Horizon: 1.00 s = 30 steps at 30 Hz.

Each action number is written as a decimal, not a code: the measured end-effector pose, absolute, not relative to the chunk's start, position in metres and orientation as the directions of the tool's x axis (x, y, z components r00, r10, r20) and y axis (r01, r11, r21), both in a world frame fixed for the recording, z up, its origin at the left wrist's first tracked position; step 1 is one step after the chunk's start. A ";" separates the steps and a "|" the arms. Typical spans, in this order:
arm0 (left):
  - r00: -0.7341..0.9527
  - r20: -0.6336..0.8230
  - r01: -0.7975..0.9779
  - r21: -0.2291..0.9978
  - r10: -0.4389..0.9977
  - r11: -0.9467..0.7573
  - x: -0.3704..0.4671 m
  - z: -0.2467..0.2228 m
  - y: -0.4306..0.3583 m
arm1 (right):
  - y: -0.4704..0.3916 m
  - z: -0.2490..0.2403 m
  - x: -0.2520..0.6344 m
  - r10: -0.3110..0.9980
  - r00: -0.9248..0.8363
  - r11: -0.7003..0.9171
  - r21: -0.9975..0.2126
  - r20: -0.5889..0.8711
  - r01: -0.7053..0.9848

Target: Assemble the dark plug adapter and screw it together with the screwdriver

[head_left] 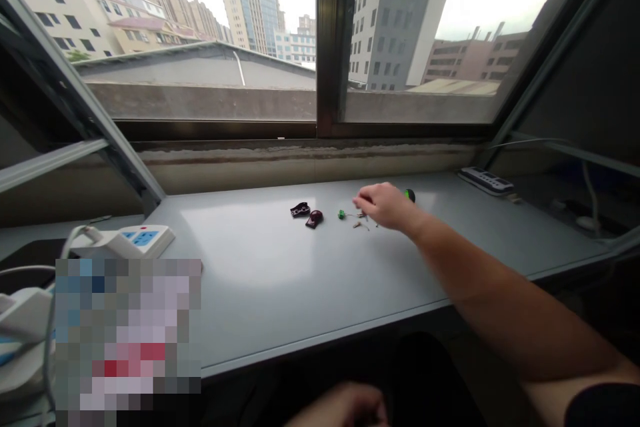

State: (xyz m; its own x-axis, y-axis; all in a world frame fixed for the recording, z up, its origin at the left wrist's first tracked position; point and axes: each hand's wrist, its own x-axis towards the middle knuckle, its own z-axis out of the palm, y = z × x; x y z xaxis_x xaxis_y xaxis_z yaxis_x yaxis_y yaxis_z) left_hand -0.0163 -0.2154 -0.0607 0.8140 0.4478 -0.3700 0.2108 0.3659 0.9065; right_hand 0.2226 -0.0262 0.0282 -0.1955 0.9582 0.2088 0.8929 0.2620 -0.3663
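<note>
Centre-right, the right hand (384, 205), fingers narrow, contents unclear, apparently handled small parts (357, 225); any next pick needed fine pinching.

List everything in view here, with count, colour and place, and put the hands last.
Table: one, pale grey, centre.
Shells: two, dark maroon, mid-table.
Green part: one, green, right of the shells.
Small parts: several, pale and brownish, near the right hand.
Round thing: one, green and black, partly behind the right wrist.
Left power strips: at least two, white and blue, left edge.
Right power strip: one, white and dark, far right.
Window: one, dark-framed, behind the table.
Buildings: several, mostly grey and beige, outside.
Right hand: one, bare, over the table.
Left hand: one, blurred, bottom edge.
</note>
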 end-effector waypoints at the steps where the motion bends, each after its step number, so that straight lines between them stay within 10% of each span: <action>1: 0.802 -0.350 0.205 0.923 0.485 0.327 -0.019 -0.051 -0.212 | -0.017 0.031 0.245 0.972 -0.061 0.137 -0.342 0.226 0.930; 9: 0.141 0.340 0.013 0.938 0.930 -0.345 -0.022 0.039 -0.081 | 0.011 0.018 0.319 0.997 0.060 -0.076 -0.374 -0.054 0.924; 17: -0.084 0.293 0.648 0.742 0.953 -0.171 -0.030 -0.006 0.038 | 0.022 0.026 0.302 0.999 0.015 -0.037 -0.468 -0.051 0.883; 23: -0.077 0.366 0.719 0.665 0.928 -0.202 -0.041 -0.037 0.046 | 0.027 0.018 0.283 0.986 -0.163 0.095 -0.922 0.035 0.376; 30: 0.045 0.261 0.819 0.543 0.964 -0.185 -0.034 -0.039 0.044 | 0.034 -0.028 0.287 0.988 -0.106 0.152 -0.586 0.112 0.796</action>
State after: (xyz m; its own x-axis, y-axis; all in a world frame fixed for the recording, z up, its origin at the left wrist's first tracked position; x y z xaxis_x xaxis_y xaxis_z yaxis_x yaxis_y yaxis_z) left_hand -0.0336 0.0439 -0.0392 0.0449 0.9643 0.2610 0.8191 -0.1851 0.5430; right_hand 0.2873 0.0342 -0.0282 -0.1063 0.9880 0.1120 0.7958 0.1521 -0.5862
